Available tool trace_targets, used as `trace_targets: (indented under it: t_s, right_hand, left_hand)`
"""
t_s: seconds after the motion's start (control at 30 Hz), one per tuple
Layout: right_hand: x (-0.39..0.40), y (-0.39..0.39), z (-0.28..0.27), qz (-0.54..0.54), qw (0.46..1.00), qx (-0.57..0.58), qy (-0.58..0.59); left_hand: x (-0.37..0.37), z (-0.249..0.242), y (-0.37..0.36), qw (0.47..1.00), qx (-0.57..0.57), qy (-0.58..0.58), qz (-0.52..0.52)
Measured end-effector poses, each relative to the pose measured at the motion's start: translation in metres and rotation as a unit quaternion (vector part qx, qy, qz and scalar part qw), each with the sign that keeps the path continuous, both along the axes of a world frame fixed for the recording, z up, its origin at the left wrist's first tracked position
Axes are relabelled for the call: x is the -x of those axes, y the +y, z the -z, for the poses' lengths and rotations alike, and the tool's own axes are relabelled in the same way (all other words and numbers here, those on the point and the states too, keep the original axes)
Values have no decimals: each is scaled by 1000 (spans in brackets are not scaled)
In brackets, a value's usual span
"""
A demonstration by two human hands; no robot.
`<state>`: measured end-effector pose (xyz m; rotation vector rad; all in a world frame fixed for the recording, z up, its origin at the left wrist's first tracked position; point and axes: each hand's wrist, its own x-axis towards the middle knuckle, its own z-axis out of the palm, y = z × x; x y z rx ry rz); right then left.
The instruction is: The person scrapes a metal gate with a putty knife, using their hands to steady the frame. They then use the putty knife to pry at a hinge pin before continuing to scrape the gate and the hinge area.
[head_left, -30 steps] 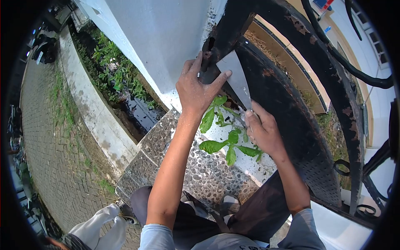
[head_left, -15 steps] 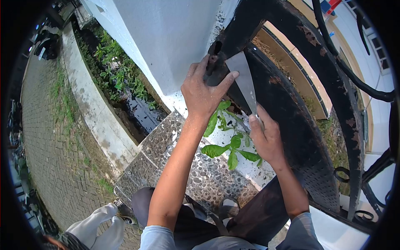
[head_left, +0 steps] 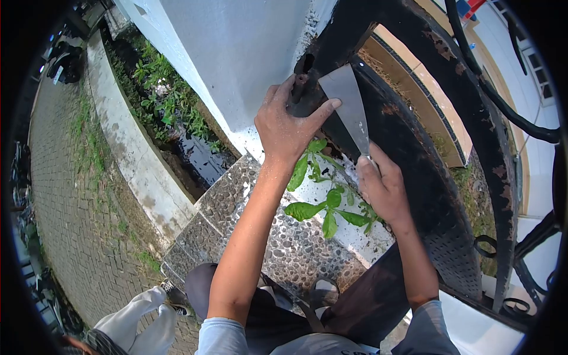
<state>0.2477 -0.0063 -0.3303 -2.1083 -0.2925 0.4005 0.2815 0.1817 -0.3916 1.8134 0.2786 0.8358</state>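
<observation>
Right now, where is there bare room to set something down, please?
There's room on the pebbled slab between left forearm, plant and shoes, and on brick paving beyond the concrete curb. The black metalwork is crowded by left hand, right hand and scraper.

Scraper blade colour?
Scraper blade: grey, with a few pale specks; shows in the head view.

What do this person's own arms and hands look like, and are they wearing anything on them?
Both the left hand and the right hand are bare, with no gloves or watch visible. Pale specks dot the left hand and forearm. The left sleeve is short and light blue; the right sleeve looks greyer.
</observation>
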Motion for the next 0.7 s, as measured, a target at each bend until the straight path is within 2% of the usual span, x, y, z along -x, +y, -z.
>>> trace_targets:
  t_s: [0.03,0.07,0.13,0.17,0.23,0.33,0.4,0.47,0.5,0.57,0.6,0.63,0.67,0.7]
  right_hand:
    - [-2,-3,-4,8,999,-2,54]
    - [-6,-5,-7,2,999,-2,49]
    - [-6,-4,-3,-13,999,2,-44]
    - [-2,-3,6,-22,991,9,-131]
    - [1,1,12,-29,983,1,-183]
    - [0,2,3,-17,997,-25,-65]
    - [-8,-1,-8,-6,999,-26,36]
    - [-7,-1,5,-20,993,-20,-116]
    - [-8,4,13,-37,972,-11,-232]
    - [-8,4,13,-42,974,-14,-222]
    - [-9,5,2,-31,995,-26,-96]
    - [-8,5,-3,-25,999,-27,-36]
    - [-8,6,-8,-16,999,-25,22]
    - [-5,6,-9,-12,1000,-10,13]
  left_hand:
    - [0,-2,-1,1000,-2,3,1]
    - [1,-5,-1,1000,-4,14,9]
    - [4,-10,0,999,-11,38,22]
    - [3,-9,0,1000,-7,27,15]
    - [1,-6,-1,1000,4,5,0]
    - [5,-9,0,999,-9,34,25]
    - [3,-7,-2,1000,-17,15,5]
    - [1,-4,-2,1000,-22,1,-5]
    - [1,-2,-2,1000,-20,-4,-5]
    - [1,1,-3,1000,-12,-12,1]
    - [1,1,-2,1000,-7,-17,7]
    - [1,1,-1,1000,-3,-23,12]
    - [2,1,0,1000,-17,-13,14]
    - [3,-1,0,999,-30,-3,16]
